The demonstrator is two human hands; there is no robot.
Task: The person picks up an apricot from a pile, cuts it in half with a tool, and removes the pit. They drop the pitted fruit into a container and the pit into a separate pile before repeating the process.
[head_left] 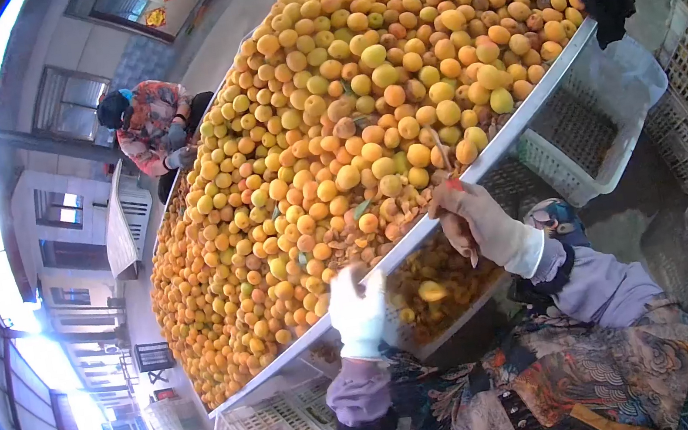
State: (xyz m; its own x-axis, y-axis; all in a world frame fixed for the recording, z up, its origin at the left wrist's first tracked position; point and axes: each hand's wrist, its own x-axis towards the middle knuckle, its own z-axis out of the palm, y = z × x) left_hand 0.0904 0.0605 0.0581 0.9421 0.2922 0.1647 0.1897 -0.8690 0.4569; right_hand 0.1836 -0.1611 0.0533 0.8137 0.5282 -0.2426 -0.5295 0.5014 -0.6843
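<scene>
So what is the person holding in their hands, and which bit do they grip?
The right hand grips a thin stick-like tool by its lower end. The left hand seems to pinch something small; what it is cannot be told.

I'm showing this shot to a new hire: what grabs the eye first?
A vast heap of round yellow-orange fruit fills the long white-rimmed sorting table. At its near edge, the white-gloved left hand grips one fruit, while the beige-gloved right hand holds a thin stick. Another person works at the far side.
</scene>
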